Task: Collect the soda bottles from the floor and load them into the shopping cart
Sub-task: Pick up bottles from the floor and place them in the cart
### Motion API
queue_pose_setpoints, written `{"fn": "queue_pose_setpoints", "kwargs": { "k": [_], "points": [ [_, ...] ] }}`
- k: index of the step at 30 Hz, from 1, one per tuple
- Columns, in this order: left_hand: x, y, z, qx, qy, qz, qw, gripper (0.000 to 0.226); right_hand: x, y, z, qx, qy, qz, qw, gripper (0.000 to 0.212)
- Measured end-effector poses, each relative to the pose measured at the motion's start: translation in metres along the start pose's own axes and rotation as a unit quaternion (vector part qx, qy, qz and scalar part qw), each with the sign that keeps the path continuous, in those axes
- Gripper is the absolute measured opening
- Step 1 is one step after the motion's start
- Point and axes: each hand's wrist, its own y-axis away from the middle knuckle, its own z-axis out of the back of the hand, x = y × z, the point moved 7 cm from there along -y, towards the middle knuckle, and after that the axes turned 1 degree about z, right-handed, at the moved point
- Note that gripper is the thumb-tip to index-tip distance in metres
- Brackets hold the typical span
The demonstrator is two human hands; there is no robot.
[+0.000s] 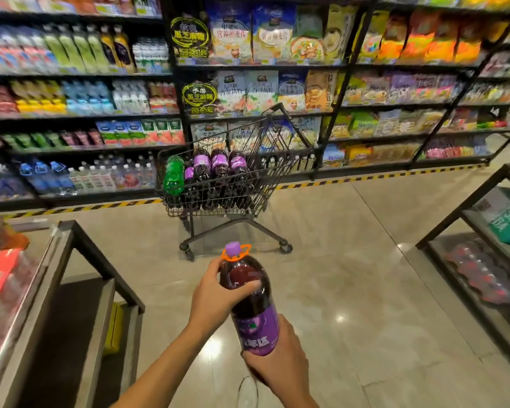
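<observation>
A large grape soda bottle (252, 301) with a purple cap, an orange carry ring and a purple label is held in front of me, tilted away. My left hand (215, 295) grips its shoulder below the neck. My right hand (277, 360) is wrapped around its base. A black wire shopping cart (265, 172) stands a short way ahead on the floor. It holds several purple soda bottles (218, 166) and one green soda bottle (173, 175) at its left end.
Stocked shelves (248, 69) of drinks and snack bags run behind the cart, with yellow-black tape along their base. A low metal display rack (71, 290) stands at my left and another rack (468, 245) with packs at my right. Tiled floor lies between.
</observation>
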Motion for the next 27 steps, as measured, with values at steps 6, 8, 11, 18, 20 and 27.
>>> {"fn": "queue_pose_setpoints", "kwargs": {
  "k": [6, 8, 11, 18, 20, 27],
  "points": [
    [-0.02, -0.102, -0.011, -0.011, -0.003, 0.007, 1.0, 0.081, 0.04, -0.099, 0.018, 0.018, -0.007, 0.027, 0.999, 0.091],
    [-0.028, -0.134, -0.014, -0.016, 0.003, 0.004, 1.0, 0.079, 0.055, -0.133, 0.025, 0.019, -0.012, 0.04, 0.999, 0.094],
    [-0.045, -0.182, -0.016, -0.022, 0.008, -0.004, 1.0, 0.078, 0.078, -0.179, 0.037, 0.011, -0.017, 0.052, 0.998, 0.095],
    [-0.063, -0.307, -0.029, -0.003, -0.003, -0.004, 1.0, 0.081, 0.124, -0.289, 0.049, -0.014, -0.027, 0.048, 0.998, 0.102],
    [-0.064, -0.344, -0.033, 0.004, -0.006, -0.008, 1.0, 0.079, 0.135, -0.321, 0.05, -0.016, -0.031, 0.039, 0.999, 0.103],
    [-0.072, -0.469, -0.052, 0.044, -0.008, 0.004, 0.999, 0.07, 0.173, -0.428, 0.053, -0.019, -0.029, 0.019, 0.999, 0.092]
  ]
}}
